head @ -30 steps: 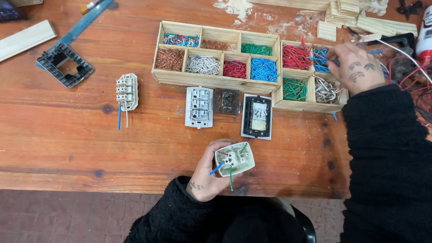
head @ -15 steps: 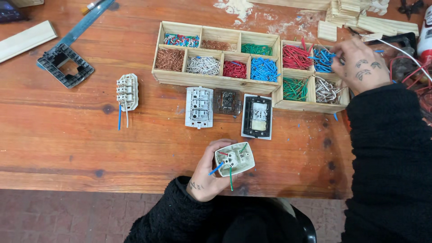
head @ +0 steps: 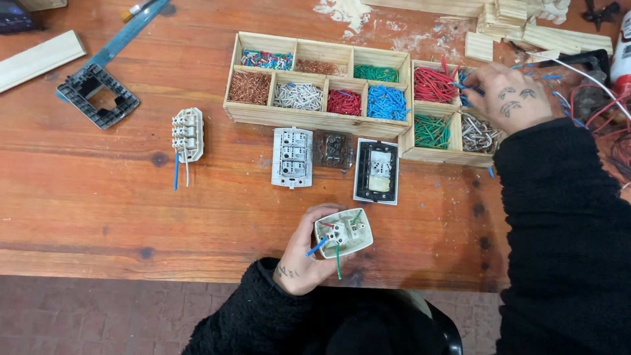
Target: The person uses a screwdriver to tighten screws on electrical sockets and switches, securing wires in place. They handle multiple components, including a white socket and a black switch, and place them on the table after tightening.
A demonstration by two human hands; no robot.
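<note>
Change: right hand (head: pixel 509 97) reaching further left than half a second ago, fingertips now dipping into the blue-wire compartment (head: pixel 468 80) of the small wooden tray (head: pixel 420 152).
Right hand grip: fingers curling down among blue wire pieces; cannot tell whether pinching one.
Left hand (head: pixel 309 253): clamping around a cream socket module (head: pixel 343 232), holding it back side up near the table's front edge.
Module wiring: blue wire (head: pixel 316 248) and green wire (head: pixel 338 261) sticking out of it.
Hands: working well apart.
Nearby on wooden table (head: pixel 131 197): white switch module (head: pixel 292 156), black-framed switch (head: pixel 376 170), large divided wire box (head: pixel 319 85), another cream module (head: pixel 187 134) lying further left.
</note>
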